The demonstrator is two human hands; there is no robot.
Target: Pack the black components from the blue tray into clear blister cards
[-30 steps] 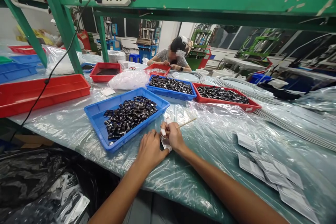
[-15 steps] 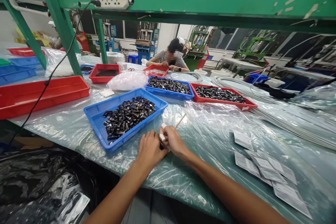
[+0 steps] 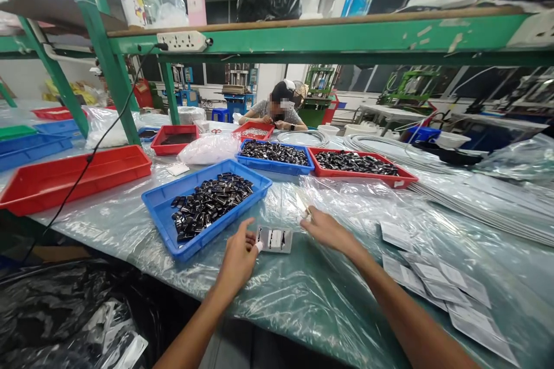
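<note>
My left hand [image 3: 240,252] holds the left end of a small clear packet [image 3: 277,240] with black pieces in it, between thumb and fingers, just above the plastic-covered table. To its right, my right hand [image 3: 324,227] is closed on a thin pale stick [image 3: 302,203], apart from the packet. White covers show on some fingertips. Left of the hands lies a blue tray [image 3: 161,219] with a heap of black parts [image 3: 212,199]. Several flat silvery packets [image 3: 433,279] lie overlapping at the right.
Behind are a blue tray [image 3: 277,166] and a red tray [image 3: 363,177] of black parts. A long red tray [image 3: 78,179] stands left. Cable coils [image 3: 389,150] lie back right. A green shelf beam [image 3: 303,40] crosses above. A person [image 3: 279,108] leans over the far side.
My hands have moved apart, the right one going right with the stick. The small packet now shows in my left hand. The view has tilted upward.
</note>
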